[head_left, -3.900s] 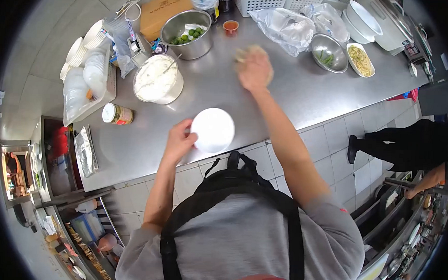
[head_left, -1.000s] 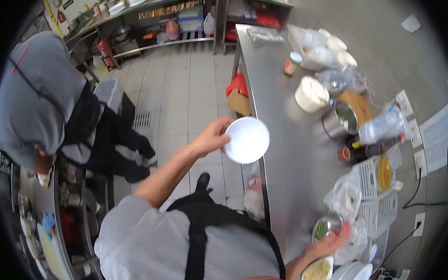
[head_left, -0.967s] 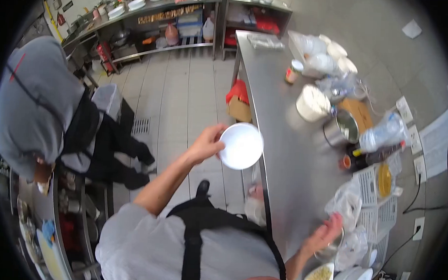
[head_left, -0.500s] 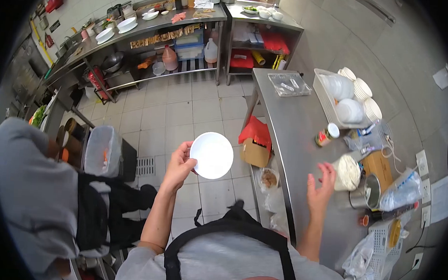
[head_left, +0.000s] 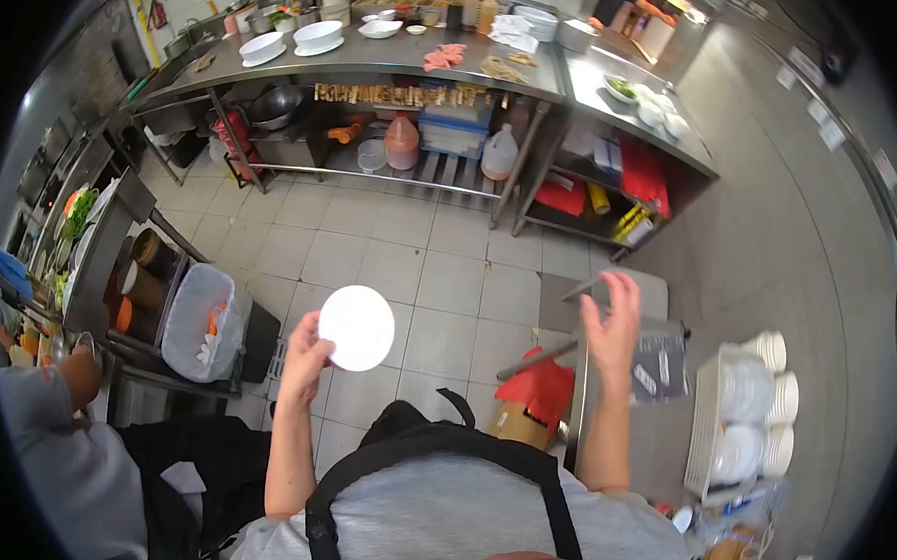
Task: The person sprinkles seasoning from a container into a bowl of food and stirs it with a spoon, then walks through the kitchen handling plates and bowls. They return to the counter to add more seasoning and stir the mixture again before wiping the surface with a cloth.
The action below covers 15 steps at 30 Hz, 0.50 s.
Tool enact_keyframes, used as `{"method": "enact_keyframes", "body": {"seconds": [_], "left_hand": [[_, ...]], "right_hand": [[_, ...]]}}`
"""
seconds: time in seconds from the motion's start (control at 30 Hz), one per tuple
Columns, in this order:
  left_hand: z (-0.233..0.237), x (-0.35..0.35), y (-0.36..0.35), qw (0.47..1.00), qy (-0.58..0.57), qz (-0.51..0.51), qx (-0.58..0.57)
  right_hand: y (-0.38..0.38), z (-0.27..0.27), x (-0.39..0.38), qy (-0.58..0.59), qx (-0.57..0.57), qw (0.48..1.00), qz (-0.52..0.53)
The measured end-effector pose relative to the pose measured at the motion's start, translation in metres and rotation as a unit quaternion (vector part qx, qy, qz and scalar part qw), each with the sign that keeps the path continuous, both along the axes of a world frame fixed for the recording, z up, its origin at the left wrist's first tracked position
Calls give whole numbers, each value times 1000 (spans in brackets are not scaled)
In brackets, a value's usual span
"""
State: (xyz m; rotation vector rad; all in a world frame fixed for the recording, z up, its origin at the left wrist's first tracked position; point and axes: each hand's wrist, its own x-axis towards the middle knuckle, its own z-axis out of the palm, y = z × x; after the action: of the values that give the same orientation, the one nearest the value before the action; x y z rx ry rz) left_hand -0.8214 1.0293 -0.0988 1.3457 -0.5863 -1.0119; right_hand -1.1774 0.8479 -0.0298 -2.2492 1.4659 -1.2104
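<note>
My left hand (head_left: pixel 308 362) grips a small white round dish (head_left: pixel 356 328) by its left edge, thumb on the face turned up to me. The dish is over the tiled floor, apart from any surface. To the right, my right hand (head_left: pixel 612 322) is raised with its fingers apart and holds nothing. It is nearest to the end of the steel table (head_left: pixel 653 289), where a clear flat packet (head_left: pixel 659 369) lies beside my forearm.
A white basket (head_left: pixel 705 421) holds plastic containers and stacked cups at right. A lined bin (head_left: pixel 201 324) and a co-worker's grey sleeve (head_left: pixel 32 422) are at left. Ahead stands a long steel counter (head_left: pixel 393 57) with white bowls; a red bag (head_left: pixel 539 392) tops a box below.
My view has turned right and up, toward the far counter. The dish stays in my left hand. My right hand has moved from beside the tub on the table to the table's far end.
</note>
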Motion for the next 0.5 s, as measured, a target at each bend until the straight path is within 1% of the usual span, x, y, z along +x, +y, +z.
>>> {"method": "enact_keyframes", "body": {"seconds": [0.07, 0.1, 0.17, 0.23, 0.27, 0.33, 0.4, 0.5], "left_hand": [[-12, 35, -19, 998, 13, 59, 13], [-23, 55, -30, 996, 17, 83, 20], [-34, 92, -64, 992, 9, 123, 34], [-39, 125, -106, 988, 11, 149, 40], [-40, 144, -132, 989, 4, 140, 49], [-32, 180, -198, 992, -17, 120, 35], [-24, 213, -272, 995, -39, 90, 24], [-4, 250, -398, 998, -52, 19, -6]], "right_hand": [[-50, 6, 55, -14, 43, 995, 89], [-77, 1, 78, 18, 6, 992, 124], [-125, -10, 119, 32, 2, 985, 167], [-167, -21, 148, 57, 31, 983, 171], [-187, -27, 159, 70, 45, 982, 171], [-230, -44, 167, 113, 90, 981, 129], [-266, -51, 159, 173, 137, 972, 79], [-314, -60, 137, 194, 181, 964, 12]]}}
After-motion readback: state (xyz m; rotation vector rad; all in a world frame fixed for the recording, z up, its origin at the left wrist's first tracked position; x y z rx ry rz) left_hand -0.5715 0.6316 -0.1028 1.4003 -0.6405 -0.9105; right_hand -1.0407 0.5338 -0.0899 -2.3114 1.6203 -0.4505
